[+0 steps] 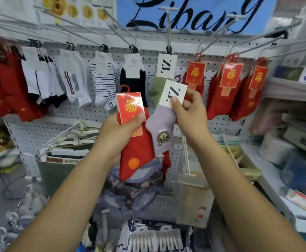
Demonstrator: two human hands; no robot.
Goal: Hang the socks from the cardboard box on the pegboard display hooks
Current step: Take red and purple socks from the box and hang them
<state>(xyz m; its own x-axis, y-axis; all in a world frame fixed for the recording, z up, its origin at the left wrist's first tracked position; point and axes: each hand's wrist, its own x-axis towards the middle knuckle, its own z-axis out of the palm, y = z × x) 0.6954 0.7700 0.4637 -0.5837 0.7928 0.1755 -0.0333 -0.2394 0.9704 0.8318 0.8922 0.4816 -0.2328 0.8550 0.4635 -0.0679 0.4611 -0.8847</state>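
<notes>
While my left hand [120, 131] grips the red sock [139, 155], my right hand [190, 113] pinches the lilac sock [157, 128] (card [175, 92] upright), nearer the peg [168, 30] straight above

Socks [139, 153] in both hands, pegboard [97, 113] behind

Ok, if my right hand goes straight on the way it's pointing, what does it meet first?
Most likely the green sock hanging from the hook just above: the right hand angles the lilac sock's card up toward it. Depth is hard to judge in this one view.
</notes>
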